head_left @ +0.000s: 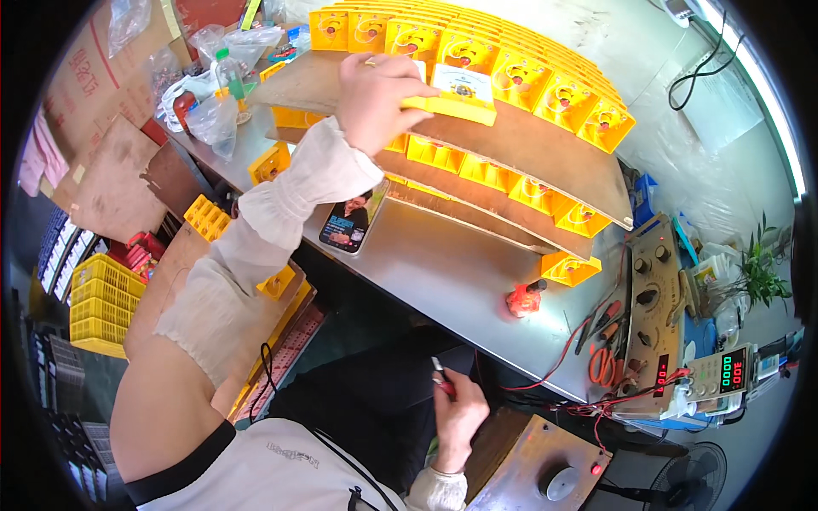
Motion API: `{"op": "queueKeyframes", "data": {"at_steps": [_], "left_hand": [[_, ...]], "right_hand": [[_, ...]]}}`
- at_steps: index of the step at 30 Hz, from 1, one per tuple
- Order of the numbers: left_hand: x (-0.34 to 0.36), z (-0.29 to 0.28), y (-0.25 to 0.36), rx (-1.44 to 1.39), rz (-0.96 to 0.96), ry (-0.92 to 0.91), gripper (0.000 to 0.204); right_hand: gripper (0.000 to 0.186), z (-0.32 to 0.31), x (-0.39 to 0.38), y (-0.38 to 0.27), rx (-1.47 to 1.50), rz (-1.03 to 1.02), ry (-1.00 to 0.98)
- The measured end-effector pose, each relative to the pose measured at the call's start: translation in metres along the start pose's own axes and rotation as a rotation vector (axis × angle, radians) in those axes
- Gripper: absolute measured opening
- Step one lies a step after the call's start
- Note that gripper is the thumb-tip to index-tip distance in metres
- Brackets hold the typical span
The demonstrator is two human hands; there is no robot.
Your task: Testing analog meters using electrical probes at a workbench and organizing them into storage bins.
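Note:
My left hand (375,98) is raised over the upper wooden shelf (579,170), closed on a shallow yellow tray (469,111) with a white square piece and round component on top, in front of rows of yellow housings (515,81) with red parts and pale wires. My right hand (460,409) is low over my lap, closed on a small red-handled tool (445,383) with a metal tip. A phone with a lit screen (351,223) lies beneath my left forearm on the metal bench (443,281).
More yellow housings fill lower shelves (481,179). Right: a red bottle (521,302), scissors (601,362), red leads, power supply (720,375), panel with knobs (648,298), metal box (528,477), fan (686,481). Left: yellow crates (102,315), boards, bags and bottles.

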State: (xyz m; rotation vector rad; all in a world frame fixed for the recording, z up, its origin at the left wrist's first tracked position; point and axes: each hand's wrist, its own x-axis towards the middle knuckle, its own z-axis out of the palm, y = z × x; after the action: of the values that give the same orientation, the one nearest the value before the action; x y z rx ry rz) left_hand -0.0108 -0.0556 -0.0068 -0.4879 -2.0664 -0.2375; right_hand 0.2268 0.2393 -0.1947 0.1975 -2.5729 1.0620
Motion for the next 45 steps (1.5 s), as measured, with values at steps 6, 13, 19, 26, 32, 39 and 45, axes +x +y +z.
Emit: {"op": "queueKeyframes", "data": {"at_steps": [6,13,19,26,32,39,45], "left_hand": [[0.012,-0.001,-0.016,0.068,-0.065,-0.069,0.059],[-0.048,-0.031,0.006,-0.327,-0.019,-0.081,0.093],[-0.154,-0.001,0.128,-0.978,-0.217,-0.303,0.114],[-0.195,0.023,0.146,-0.687,-0.25,-0.416,0.112],[-0.196,0.023,0.146,-0.725,-0.271,-0.399,0.111],[-0.201,0.022,0.144,-0.721,-0.255,-0.414,0.113],[-0.203,0.023,0.146,-0.73,-0.268,-0.411,0.112]], "right_hand": [[0.02,0.018,-0.016,-0.02,0.106,0.034,-0.067],[0.02,-0.005,-0.02,0.001,0.091,0.298,0.024],[0.017,-0.013,0.012,-0.015,0.138,0.356,0.119],[0.021,0.019,0.028,-0.04,0.157,0.099,0.093],[0.021,0.023,0.042,-0.044,0.099,0.099,0.025],[0.027,0.019,0.02,-0.047,0.63,0.477,0.114],[0.014,0.001,0.015,-0.026,0.583,0.405,0.184]]}}
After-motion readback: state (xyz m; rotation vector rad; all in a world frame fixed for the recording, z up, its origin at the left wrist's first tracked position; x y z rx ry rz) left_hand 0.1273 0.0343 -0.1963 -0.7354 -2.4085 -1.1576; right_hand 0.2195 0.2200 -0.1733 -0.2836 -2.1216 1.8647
